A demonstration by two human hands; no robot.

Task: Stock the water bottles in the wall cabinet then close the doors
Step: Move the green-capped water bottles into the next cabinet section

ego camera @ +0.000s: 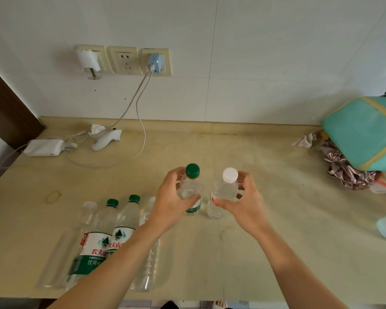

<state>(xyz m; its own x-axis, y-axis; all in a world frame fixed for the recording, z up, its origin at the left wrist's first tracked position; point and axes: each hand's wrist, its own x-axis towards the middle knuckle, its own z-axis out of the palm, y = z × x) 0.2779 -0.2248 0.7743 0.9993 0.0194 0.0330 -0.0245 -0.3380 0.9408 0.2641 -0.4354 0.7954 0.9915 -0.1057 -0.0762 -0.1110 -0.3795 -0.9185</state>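
Observation:
My left hand [172,204] grips a green-capped water bottle [192,172] around its shoulder, upright over the beige counter [288,230]. My right hand [243,201] grips a white-capped clear bottle [229,176] right beside it. Several more bottles stand in a row at the near left: a clear white-capped one [87,212], two green-capped labelled ones [103,230] [127,217], and a clear one [149,264] partly hidden behind my left forearm. No wall cabinet is in view.
A white power adapter [44,147], cables and a white handheld device [105,140] lie at the back left under wall sockets [125,61]. A teal bag [366,132], crumpled cloth and tissue crowd the right side. A rubber band [53,196] lies at left.

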